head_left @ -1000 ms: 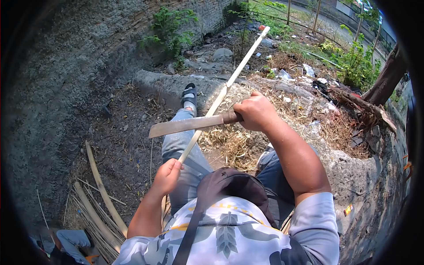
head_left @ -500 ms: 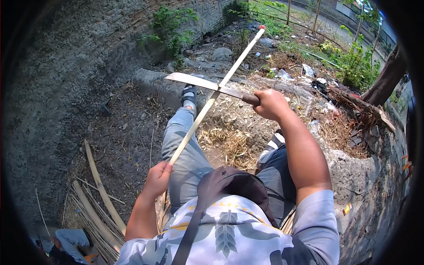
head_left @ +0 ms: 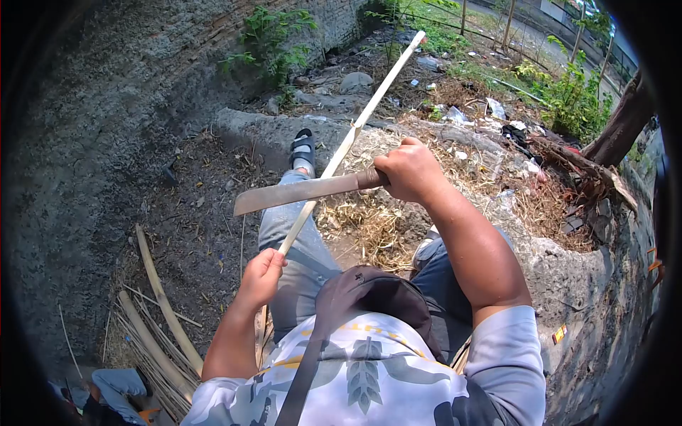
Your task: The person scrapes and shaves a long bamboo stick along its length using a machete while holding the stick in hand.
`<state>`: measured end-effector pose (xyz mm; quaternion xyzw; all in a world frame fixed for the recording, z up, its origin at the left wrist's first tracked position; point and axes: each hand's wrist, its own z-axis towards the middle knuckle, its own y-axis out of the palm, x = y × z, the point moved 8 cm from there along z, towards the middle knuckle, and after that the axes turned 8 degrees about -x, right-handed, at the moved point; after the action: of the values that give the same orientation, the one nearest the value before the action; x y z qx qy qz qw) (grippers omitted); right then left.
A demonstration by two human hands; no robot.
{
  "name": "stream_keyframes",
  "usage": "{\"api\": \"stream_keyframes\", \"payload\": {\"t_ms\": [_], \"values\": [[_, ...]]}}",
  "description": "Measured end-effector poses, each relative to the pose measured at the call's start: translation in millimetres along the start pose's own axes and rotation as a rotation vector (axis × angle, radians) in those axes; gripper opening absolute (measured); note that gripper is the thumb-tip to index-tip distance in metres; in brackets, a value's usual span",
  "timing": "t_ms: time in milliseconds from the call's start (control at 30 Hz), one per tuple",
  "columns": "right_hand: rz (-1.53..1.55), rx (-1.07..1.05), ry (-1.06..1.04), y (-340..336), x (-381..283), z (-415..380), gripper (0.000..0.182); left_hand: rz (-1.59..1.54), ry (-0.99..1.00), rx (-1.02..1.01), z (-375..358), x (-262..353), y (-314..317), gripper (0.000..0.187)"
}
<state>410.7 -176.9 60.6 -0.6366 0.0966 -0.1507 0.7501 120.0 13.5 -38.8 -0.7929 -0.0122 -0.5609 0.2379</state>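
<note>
A long pale stick, like split bamboo, slants up and away from my left hand, which is closed round its near end. My right hand grips the dark handle of a machete. The broad blade points left and overlaps the stick in this view, between my left hand and a small notch or raised node farther up the stick. Beneath the blade is my left leg in jeans. Pale shavings lie on the ground between my legs.
Curved bamboo pieces and thin strips lie at the lower left, near another person's leg. A rough wall rises on the left. A low concrete ledge, litter and a tree trunk are ahead and to the right.
The machete has moved down the stick toward my left hand, and its blade now shows more of its broad face. The stick's far end has shifted slightly upward.
</note>
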Motion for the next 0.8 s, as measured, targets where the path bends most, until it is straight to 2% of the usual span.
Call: {"api": "stream_keyframes", "payload": {"t_ms": [133, 200, 333, 433, 500, 567, 600, 700, 733, 800], "values": [[0.022, 0.13, 0.293, 15.8, 87.7, -12.2, 0.008, 0.232, 0.133, 0.036, -21.0, 11.4, -20.9, 0.029], [0.053, 0.128, 0.383, 14.0, 97.1, -18.0, 0.011, 0.27, 0.063, 0.035, -20.7, 23.4, -20.5, 0.028], [0.098, 0.01, 0.405, 4.5, 80.7, -18.3, 0.017, 0.198, 0.067, 0.022, -11.4, -5.5, -18.3, 0.028], [0.316, -0.187, 0.395, 14.1, 66.8, -21.3, 0.019, 0.092, 0.006, -0.015, -9.8, -11.6, -3.8, 0.03], [0.378, -0.279, 0.257, 23.9, 48.7, -14.5, 0.02, 0.112, 0.015, -0.021, -7.5, -1.9, 1.6, 0.031], [0.219, -0.228, 0.17, 20.1, 26.5, -7.4, 0.016, 0.104, 0.006, -0.024, -4.7, 1.3, 4.0, 0.031], [0.113, -0.158, 0.049, 13.3, 11.3, -4.4, 0.011, 0.088, -0.006, -0.026, -2.0, 0.4, 4.8, 0.031], [0.065, -0.021, -0.02, 5.5, 1.1, -3.2, 0.009, 0.078, -0.039, -0.031, -3.2, 3.0, 2.6, 0.031], [0.074, 0.011, 0.004, 3.2, 10.0, -5.1, 0.008, 0.081, -0.052, -0.031, -5.6, 3.3, 0.3, 0.031], [0.075, 0.005, 0.22, 12.3, 57.7, -10.3, 0.011, 0.167, 0.047, -0.006, -14.6, -5.1, -16.0, 0.03]]}}
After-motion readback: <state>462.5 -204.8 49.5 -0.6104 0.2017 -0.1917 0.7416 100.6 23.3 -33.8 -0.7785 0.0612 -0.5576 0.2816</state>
